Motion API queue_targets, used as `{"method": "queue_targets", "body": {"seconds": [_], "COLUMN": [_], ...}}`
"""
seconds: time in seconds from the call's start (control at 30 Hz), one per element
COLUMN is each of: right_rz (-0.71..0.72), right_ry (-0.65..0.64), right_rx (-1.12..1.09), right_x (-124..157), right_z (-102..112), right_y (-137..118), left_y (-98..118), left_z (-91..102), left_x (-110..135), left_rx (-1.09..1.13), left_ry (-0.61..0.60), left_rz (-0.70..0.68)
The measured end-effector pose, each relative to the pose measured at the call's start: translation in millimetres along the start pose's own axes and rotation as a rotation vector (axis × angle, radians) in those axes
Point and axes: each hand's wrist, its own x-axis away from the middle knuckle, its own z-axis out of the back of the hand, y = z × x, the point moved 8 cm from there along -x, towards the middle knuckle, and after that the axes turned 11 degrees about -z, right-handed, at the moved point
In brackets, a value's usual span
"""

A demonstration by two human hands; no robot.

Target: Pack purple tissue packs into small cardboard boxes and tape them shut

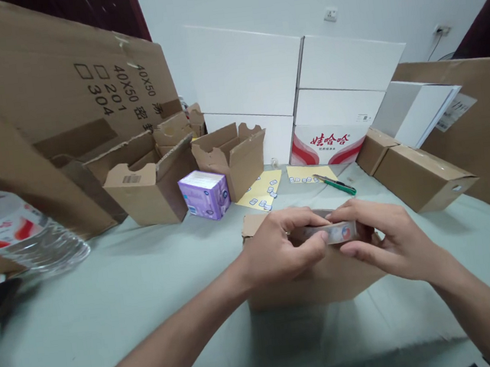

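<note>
1. Gripping a small printed packet [329,232] between both hands, the person is holding it level over a cardboard box [311,282].
2. The left hand [280,247] is nearly closed, with its fingers curling over the packet's left end and its thumb pressing from the near side.
3. The right hand [388,237] is also nearly closed, pinching the packet's right end, with its fingertips lying on top and its thumb running along the near edge.
4. The packet is sitting between the palms, and the fingers are hiding much of its print. Whether it is touching the box below, I cannot tell.
5. A purple box [205,195] is standing beyond the hands on a pale green tablecloth [111,331], beside a yellow sheet [259,191] dotted with small labels.
6. A second yellow sheet [308,173] is lying further right, and a green pen-shaped tool [337,184] is resting across its corner.
7. Open cartons [151,186] are standing to the left, a taped carton [423,176] is lying to the right, and a water bottle [24,240] is lying at the far left.
8. White boxes [299,81] are stacking up against the wall.
</note>
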Motion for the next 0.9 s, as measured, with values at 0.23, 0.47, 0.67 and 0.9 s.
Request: {"method": "queue_targets", "body": {"seconds": [0.23,0.47,0.67,0.9], "right_rz": [-0.124,-0.170,-0.152,-0.142], "right_ry": [-0.160,-0.232,-0.200,-0.214], "right_rx": [-0.216,-0.520,-0.583,-0.574], "right_x": [-3.7,-4.5,-3.5,-0.3], "right_z": [-4.4,-8.1,-11.2,-11.3], "right_y": [20.7,45.5,57.1,56.8], "left_y": [7.5,-0.4,-13.1,-15.1], "left_z": [-8.3,-3.5,-2.6,1.1], "left_x": [-1.7,-5.4,-6.1,-5.9], "left_rx": [-0.036,0.092,0.142,0.191], "left_ry": [-0.165,-0.224,-0.192,-0.119], "left_rz": [-0.174,-0.180,-0.075,-0.072]}}
